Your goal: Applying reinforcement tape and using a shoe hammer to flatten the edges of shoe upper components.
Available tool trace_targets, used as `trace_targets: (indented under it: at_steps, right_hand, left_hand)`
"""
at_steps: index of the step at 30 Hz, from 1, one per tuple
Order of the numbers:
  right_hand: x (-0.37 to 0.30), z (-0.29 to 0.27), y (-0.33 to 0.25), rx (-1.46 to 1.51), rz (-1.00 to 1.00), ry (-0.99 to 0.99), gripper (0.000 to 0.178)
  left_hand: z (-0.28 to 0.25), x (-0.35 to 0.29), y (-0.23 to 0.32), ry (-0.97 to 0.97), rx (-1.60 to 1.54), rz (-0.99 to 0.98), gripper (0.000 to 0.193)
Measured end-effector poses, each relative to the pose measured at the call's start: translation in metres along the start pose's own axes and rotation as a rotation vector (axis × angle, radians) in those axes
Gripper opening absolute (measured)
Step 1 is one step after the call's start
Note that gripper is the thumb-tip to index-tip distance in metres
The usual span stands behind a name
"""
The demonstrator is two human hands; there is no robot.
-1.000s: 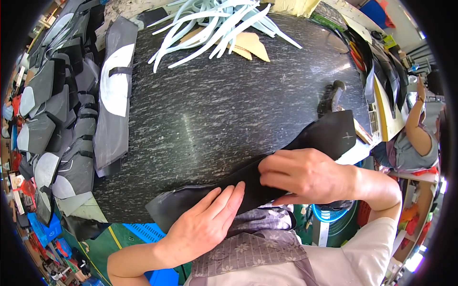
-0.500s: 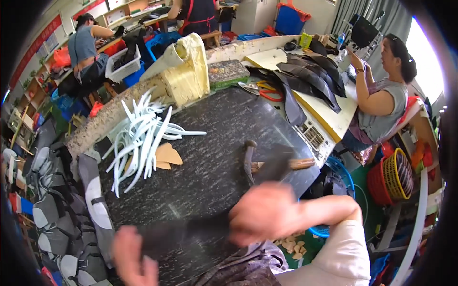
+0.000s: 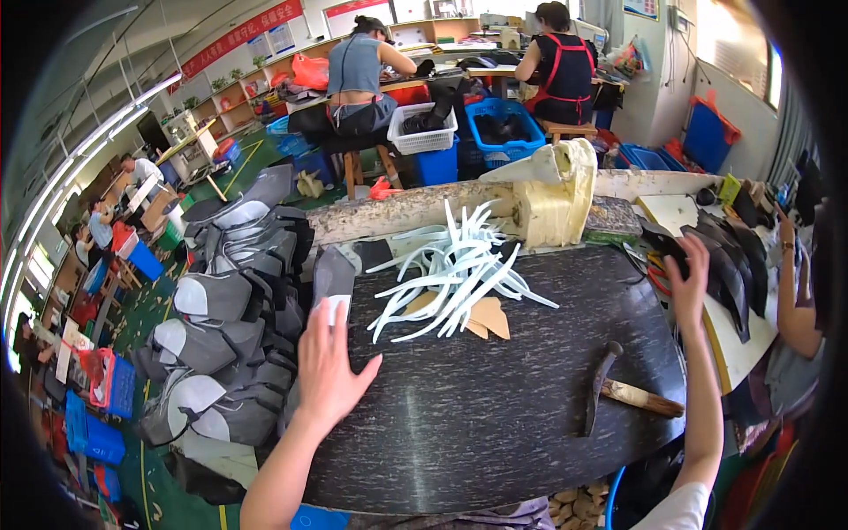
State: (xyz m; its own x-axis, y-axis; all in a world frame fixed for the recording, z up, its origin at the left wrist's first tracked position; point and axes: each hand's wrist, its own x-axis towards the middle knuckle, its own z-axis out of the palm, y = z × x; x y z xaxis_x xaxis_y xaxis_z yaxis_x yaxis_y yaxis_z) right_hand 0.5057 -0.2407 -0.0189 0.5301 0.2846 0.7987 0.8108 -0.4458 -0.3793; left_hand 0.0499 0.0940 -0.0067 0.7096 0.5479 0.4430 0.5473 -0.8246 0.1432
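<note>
My left hand (image 3: 329, 367) is open above the left edge of the black speckled tabletop (image 3: 495, 415), its fingers spread beside a grey piece with a white patch (image 3: 333, 276). My right hand (image 3: 692, 281) reaches to the far right, fingers apart at the near end of dark flat pieces (image 3: 729, 274) piled on a pale board. One dark piece (image 3: 661, 240) lies by its fingertips; whether they touch is unclear. Between the hands lie a heap of pale blue strips (image 3: 464, 274) and tan cut pieces (image 3: 488, 316). A hammer (image 3: 645, 397) with a wooden handle rests at the right.
Grey pieces with pale patches (image 3: 212, 300) are heaped along the table's left side. A yellowish wrapped machine arm (image 3: 556, 199) stands at the back edge, near a worn block (image 3: 612, 218). A person (image 3: 799, 291) is close on the right; others sit beyond, near a white basket (image 3: 422, 130).
The view has swung left. My hands, earlier low over the table with a blurred dark piece between them, have moved apart: left to the left edge, right to the dark pile.
</note>
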Motion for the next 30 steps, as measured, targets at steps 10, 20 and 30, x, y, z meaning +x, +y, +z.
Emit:
trace_targets:
  at_steps: [10, 20, 30]
  right_hand:
    - [-0.013, 0.102, -0.214, 0.332, -0.553, -0.652, 0.015]
    - [0.006, 0.162, -0.241, 0.273, -0.6, -0.671, 0.02]
    - [0.013, 0.121, -0.26, 0.613, -0.264, -0.726, 0.016]
  left_hand:
    - [0.004, -0.024, -0.05, 0.036, 0.025, 0.031, 0.053]
    - [-0.049, -0.136, 0.057, -0.651, -0.394, 0.706, 0.055]
    - [0.067, 0.102, 0.064, 0.183, -0.894, 0.315, 0.048]
